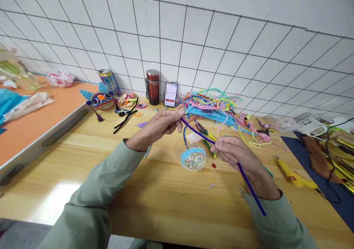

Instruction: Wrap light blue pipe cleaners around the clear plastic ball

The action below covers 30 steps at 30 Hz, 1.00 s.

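A dark blue-purple pipe cleaner [197,132] runs between my two hands above the table. My left hand [165,123] pinches its upper end between thumb and fingers. Farther along, my right hand [233,151] is closed round it, and the free end hangs down past my right wrist. Below the strand stands a clear round ornament [193,160] with glittery filling and light blue pipe cleaner wound round its top. A blue stem rises from it. Behind it lie pliers [203,129], partly hidden by the strand, and a green and yellow handled tool [209,147].
At the back lies a heap of coloured pipe cleaners [212,109]. A phone [170,94] and a red-brown flask [153,87] lean or stand by the tiled wall. Left are a decorated fish-like ball [103,100] and a can [109,81]; right, a yellow glue gun [294,173].
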Motion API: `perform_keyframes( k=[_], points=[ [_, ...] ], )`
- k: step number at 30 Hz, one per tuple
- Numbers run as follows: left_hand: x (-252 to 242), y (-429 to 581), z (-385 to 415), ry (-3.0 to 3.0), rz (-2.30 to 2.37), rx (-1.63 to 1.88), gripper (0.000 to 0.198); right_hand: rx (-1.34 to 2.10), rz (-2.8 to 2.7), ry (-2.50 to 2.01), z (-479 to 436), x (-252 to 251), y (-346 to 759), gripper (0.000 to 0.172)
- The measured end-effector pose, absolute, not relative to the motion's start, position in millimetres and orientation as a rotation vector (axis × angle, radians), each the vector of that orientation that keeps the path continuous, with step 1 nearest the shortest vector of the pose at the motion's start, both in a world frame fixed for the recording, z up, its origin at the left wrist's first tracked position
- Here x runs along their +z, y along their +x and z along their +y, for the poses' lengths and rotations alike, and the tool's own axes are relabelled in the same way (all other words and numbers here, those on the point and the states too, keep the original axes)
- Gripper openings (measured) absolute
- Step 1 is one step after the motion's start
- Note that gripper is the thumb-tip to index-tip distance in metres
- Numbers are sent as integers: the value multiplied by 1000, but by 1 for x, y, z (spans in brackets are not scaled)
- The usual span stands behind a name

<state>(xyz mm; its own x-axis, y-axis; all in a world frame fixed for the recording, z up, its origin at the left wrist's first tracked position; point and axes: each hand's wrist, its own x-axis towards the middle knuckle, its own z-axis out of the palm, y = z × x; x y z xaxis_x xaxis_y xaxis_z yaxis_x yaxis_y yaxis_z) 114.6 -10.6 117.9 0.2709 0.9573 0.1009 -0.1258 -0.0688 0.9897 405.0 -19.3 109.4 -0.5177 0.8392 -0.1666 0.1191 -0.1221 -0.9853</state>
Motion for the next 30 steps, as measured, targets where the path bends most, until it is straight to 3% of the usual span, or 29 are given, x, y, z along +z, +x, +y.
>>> perform_keyframes(
  k=[6, 18, 26, 30],
  points=[
    [119, 121, -7, 1150, 793, 1146, 80, 1687, -1600, -1045, -18, 107, 406, 36],
    [115, 130, -17, 1239, 860, 1309, 66, 1668, -1605, -1061, -20, 111, 400, 33],
    [110, 156, -43, 1383, 909, 1031, 65, 1674, -1633, -1050, -28, 108, 396, 39],
    [107, 156, -41, 1342, 975, 1101, 65, 1619, -1692, -1073, -29, 110, 394, 45]
  ],
)
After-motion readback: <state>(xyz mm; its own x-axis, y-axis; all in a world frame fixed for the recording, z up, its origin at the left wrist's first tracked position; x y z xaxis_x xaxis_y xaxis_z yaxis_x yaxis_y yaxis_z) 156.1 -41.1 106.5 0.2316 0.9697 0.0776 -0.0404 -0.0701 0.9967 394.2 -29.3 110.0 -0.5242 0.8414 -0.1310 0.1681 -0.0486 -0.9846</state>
